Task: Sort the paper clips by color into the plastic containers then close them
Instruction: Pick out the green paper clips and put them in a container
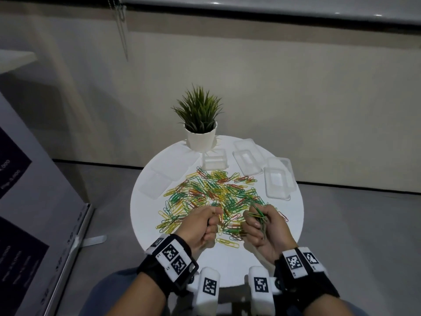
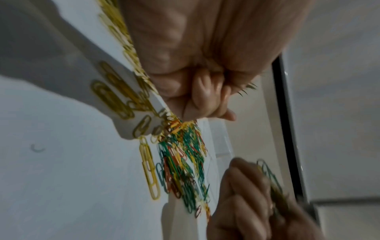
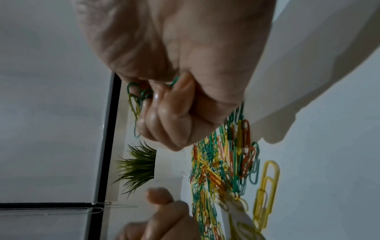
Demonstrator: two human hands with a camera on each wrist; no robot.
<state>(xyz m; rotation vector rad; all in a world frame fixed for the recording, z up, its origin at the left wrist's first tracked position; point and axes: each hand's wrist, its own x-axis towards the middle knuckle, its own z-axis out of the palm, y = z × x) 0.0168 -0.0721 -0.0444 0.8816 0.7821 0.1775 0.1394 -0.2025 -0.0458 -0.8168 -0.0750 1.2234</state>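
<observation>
surface: round white table (image 1: 293, 226) | on it: paper clips (image 1: 214, 192), clear containers (image 1: 279, 179), potted plant (image 1: 200, 131)

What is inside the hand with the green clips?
The right hand grips a bunch of green paper clips, with at least one yellow clip among them. Their ends poke out above the fingers; how many lie inside the fist is hidden.

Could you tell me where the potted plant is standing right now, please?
In the head view, the potted plant stands at the round table's far edge, just behind a clear container.
</observation>
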